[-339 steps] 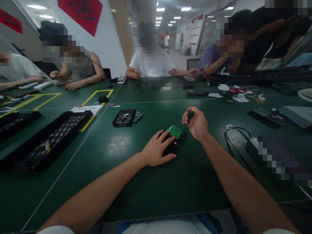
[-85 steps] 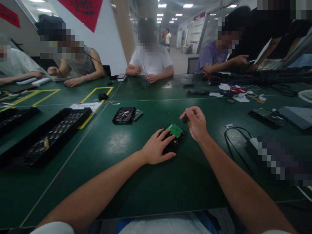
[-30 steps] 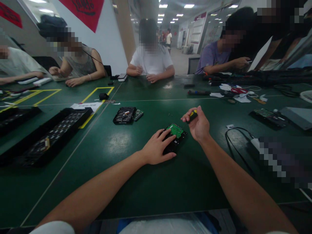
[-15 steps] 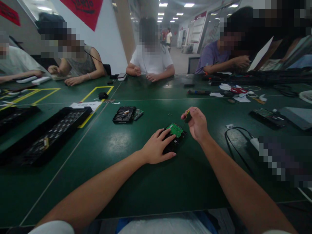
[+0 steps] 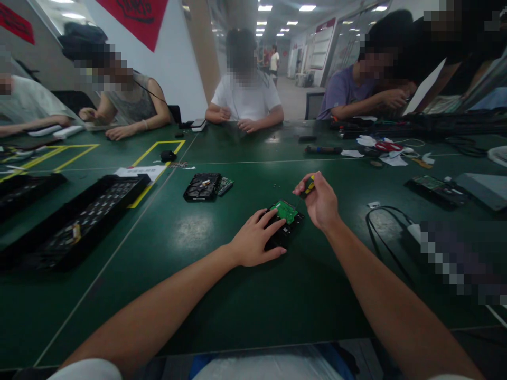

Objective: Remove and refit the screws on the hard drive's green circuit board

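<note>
Under the left fingers: one hard drive (image 5: 282, 240), its green circuit board (image 5: 285, 210) uppermost; the left hand (image 5: 254, 240) rests on it with fingers spread, grasping nothing. Beyond those fingers, by the drive's far right corner: the right hand (image 5: 320, 203), fingers curled round one yellow-and-black screwdriver (image 5: 309, 190), slanting towards the board; whether its tip touches, we cannot tell. Changed in the last half-second: the handle has rolled within the right fingers, showing more yellow; the drive has stayed put. We judge the turning at that corner to be under way. Ahead of the left fingers: small bits, probably screws (image 5: 274, 185). Farther left: a second drive (image 5: 201, 187), a loose board (image 5: 225, 186) beside it. Room: broad tabletop (image 5: 222, 306) from the left fingers to its near edge; right of the right fingers, a black cable (image 5: 366, 221) bounds the space.
</note>
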The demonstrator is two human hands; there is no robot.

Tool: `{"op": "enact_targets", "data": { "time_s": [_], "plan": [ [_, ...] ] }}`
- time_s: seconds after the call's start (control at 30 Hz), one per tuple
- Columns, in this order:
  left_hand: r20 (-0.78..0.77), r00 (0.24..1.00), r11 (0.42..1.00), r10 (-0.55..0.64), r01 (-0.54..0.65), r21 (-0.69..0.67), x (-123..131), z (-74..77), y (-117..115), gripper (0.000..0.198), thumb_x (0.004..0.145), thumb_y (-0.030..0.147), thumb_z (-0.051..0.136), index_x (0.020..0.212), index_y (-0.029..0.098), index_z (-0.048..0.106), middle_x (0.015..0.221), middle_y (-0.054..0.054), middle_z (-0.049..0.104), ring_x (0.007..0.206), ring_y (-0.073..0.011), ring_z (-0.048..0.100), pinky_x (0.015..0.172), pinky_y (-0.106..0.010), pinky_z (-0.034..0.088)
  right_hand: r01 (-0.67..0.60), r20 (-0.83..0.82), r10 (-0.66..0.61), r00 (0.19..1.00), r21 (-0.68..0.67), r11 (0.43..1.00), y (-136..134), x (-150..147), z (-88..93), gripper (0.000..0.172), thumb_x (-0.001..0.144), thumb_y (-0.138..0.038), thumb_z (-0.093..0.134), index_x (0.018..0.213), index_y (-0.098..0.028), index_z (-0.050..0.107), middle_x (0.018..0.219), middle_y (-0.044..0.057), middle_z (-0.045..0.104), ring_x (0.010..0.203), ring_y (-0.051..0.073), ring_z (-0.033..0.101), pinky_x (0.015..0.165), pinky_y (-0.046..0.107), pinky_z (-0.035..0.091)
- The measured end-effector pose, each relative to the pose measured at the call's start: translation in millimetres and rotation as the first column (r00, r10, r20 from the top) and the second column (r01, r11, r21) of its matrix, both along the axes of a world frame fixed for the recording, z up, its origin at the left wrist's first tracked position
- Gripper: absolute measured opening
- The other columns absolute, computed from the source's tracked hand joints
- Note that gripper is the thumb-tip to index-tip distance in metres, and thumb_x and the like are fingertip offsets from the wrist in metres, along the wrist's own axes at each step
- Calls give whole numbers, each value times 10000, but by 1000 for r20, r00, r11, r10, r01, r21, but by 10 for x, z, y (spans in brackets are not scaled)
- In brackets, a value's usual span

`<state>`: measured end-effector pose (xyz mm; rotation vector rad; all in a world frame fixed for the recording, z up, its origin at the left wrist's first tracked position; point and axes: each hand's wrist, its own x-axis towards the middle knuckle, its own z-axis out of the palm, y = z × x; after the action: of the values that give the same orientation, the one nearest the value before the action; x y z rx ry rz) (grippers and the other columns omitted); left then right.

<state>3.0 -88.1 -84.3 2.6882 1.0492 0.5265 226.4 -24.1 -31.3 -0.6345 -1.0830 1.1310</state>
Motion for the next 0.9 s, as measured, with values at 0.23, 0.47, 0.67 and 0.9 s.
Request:
{"op": "enact_targets", "data": {
  "time_s": [0.23, 0.47, 0.67, 0.9],
  "plan": [
    [2, 1000, 1000, 0, 0, 4, 5, -1, 4, 869, 951, 733, 616, 1656, 265, 418, 1724, -154, 334, 1555, -467, 312, 1247, -675, 355, 20, 48, -20, 999, 17, 1000, -2, 17, -19, 325, 882, -540, 827, 913, -276, 640, 849, -28, 651, 782, 144, 629, 773, 288, 534],
    [0, 1000, 1000, 2, -2, 5, 4, 0, 1, 875, 950, 740, 609, 1660, 268, 415, 1730, -145, 326, 1562, -464, 310, 1263, -665, 338, -40, -9, 40, 999, -12, 999, -12, 10, 28, 492, 958, -752, 591, 873, -274, 672, 721, -11, 562, 726, 185, 614, 823, 373, 572],
    [0, 1000, 1000, -6, 6, 18, 8, -2, 4, 870, 953, 741, 603, 1651, 250, 431, 1713, -155, 350, 1553, -459, 323, 1273, -657, 326, -25, -5, 25, 1000, -17, 1000, -30, -57, -2, 467, 924, -750, 660, 869, -287, 625, 651, -50, 477, 653, 169, 562, 813, 371, 573],
    [-16, 1000, 1000, 2, -2, 10, 1, 1, 1, 871, 959, 745, 592, 1660, 257, 416, 1724, -153, 328, 1558, -465, 306, 1261, -664, 340, 12, -9, -12, 1000, 15, 1000, -14, -28, 11, 407, 952, -673, 672, 865, -281, 609, 747, -25, 593, 742, 179, 630, 830, 360, 566]
  ]
}}
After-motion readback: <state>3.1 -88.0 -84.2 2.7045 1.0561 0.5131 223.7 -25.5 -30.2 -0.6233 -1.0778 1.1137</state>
